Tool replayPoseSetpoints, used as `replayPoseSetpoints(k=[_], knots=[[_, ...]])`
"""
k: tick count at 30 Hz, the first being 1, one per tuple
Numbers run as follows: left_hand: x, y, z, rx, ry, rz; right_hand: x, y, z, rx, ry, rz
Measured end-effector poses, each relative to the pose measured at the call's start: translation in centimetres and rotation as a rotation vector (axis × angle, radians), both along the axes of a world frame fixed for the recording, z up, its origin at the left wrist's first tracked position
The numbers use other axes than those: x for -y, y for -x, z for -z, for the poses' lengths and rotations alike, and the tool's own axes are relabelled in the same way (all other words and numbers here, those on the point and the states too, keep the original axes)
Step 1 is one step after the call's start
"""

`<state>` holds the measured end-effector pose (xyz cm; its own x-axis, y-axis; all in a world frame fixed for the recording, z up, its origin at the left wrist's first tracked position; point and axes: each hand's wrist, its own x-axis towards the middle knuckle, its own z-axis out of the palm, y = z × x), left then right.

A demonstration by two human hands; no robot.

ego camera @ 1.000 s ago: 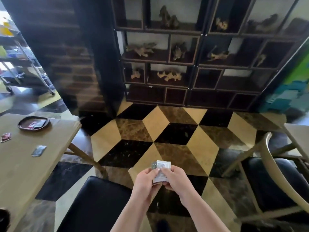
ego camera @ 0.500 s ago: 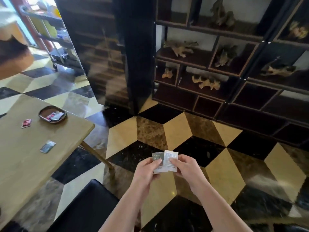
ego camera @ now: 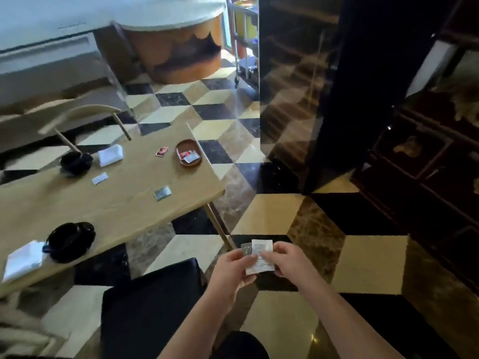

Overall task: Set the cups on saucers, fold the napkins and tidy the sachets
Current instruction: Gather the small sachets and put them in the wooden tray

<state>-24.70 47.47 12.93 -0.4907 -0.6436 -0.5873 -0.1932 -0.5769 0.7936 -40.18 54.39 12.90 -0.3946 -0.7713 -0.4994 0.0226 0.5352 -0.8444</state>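
Observation:
My left hand (ego camera: 232, 268) and my right hand (ego camera: 290, 260) together pinch a white sachet (ego camera: 261, 255) with a grey sachet (ego camera: 246, 248) behind it, held over the floor to the right of the wooden table (ego camera: 77, 203). On the table lie a brown dish (ego camera: 188, 152) holding red and grey sachets, a loose red sachet (ego camera: 161, 151), a grey sachet (ego camera: 163, 193) and a white sachet (ego camera: 99, 178). Two black cups on saucers sit there, a far one (ego camera: 75, 161) and a near one (ego camera: 70, 240), each beside a white napkin: a far napkin (ego camera: 111, 155) and a near napkin (ego camera: 23, 260).
A black chair seat (ego camera: 150, 307) stands below my hands at the table's near corner. A wooden chair (ego camera: 85, 120) is at the table's far side. A dark display cabinet (ego camera: 427, 164) fills the right, and a mirrored pillar (ego camera: 290, 86) rises behind.
The view has swung left, bringing the whole table with cups and napkins into sight. My hands still hold the sachets together in much the same grip.

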Motion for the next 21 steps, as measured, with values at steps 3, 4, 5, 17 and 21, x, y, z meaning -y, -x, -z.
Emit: replayPoseSetpoints(k=[3, 4, 5, 17, 21], knots=[[2.6, 0.0, 0.1, 0.04, 0.036, -0.12, 5.2, 0.4, 0.6, 0.054, -0.013, -0.168], [3.9, 0.1, 0.1, 0.061, 0.04, -0.173, 7.2, 0.5, 0.7, 0.072, -0.017, -0.212], [5.3, 0.1, 0.2, 0.075, 0.041, -0.225, 9.2, 0.6, 0.7, 0.089, -0.021, -0.258], [21.4, -1.1, 2.7, 0.042, -0.078, -0.532, 29.5, -0.1, 0.6, 0.141, -0.199, -0.498], [26.1, -1.9, 4.8, 0.088, -0.117, -0.585, 35.5, -0.6, 2.5, 0.136, -0.258, -0.603]])
